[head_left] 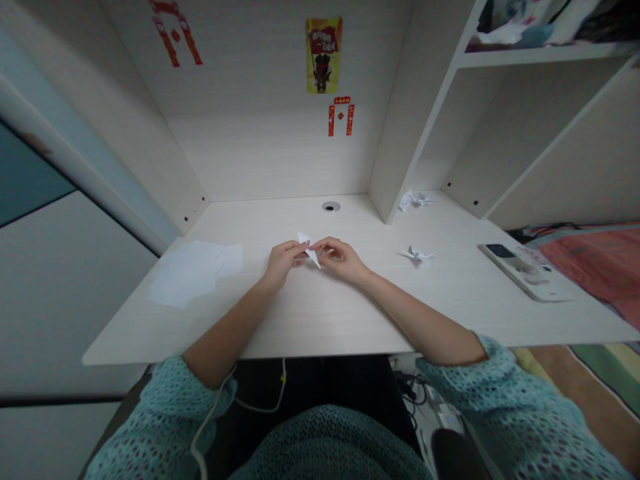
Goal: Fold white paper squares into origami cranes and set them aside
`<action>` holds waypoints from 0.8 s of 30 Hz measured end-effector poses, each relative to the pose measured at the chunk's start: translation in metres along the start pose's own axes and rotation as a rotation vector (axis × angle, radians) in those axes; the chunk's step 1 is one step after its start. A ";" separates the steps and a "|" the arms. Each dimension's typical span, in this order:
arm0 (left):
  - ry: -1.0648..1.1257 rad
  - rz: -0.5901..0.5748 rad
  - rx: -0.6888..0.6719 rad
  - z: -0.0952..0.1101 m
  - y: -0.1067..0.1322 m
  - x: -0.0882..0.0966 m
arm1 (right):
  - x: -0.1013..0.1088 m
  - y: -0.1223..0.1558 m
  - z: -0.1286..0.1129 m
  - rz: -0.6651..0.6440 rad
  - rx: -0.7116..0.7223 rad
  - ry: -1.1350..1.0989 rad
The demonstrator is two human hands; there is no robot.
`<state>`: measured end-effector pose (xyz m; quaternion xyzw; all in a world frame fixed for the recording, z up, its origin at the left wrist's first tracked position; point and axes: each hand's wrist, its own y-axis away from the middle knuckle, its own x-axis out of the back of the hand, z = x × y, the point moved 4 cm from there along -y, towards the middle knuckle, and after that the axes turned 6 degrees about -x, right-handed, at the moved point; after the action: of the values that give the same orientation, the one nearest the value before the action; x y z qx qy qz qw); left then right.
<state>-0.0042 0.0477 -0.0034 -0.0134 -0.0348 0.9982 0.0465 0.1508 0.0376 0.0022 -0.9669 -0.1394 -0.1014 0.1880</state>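
A small folded white paper [313, 257], narrow and pointed at both ends, is held between my hands just above the desk. My left hand [284, 262] pinches it from the left with thumb and fingers. From the right, the fingertips of my right hand [341, 258] are closed on its other side. The exact folds between the fingers are too small to make out. A finished-looking origami crane [417, 255] lies on the desk to the right of my right hand.
Loose white paper sheets [187, 273] lie at the left of the desk [320, 320]. More folded paper pieces [415, 201] sit by the shelf divider. A phone [523, 270] lies at the right. A white cable [217, 407] hangs by my left sleeve.
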 end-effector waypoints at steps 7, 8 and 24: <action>-0.086 -0.029 -0.055 0.000 0.002 -0.003 | 0.001 -0.001 0.007 0.062 0.040 0.091; -0.087 -0.040 -0.054 0.000 0.003 -0.004 | 0.001 -0.001 0.006 0.081 0.061 0.121; -0.109 -0.182 0.111 -0.001 0.003 -0.010 | 0.008 0.009 -0.011 0.159 0.330 0.428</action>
<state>0.0052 0.0442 -0.0047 0.0469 0.0171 0.9895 0.1357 0.1596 0.0273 0.0113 -0.8879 -0.0348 -0.2640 0.3752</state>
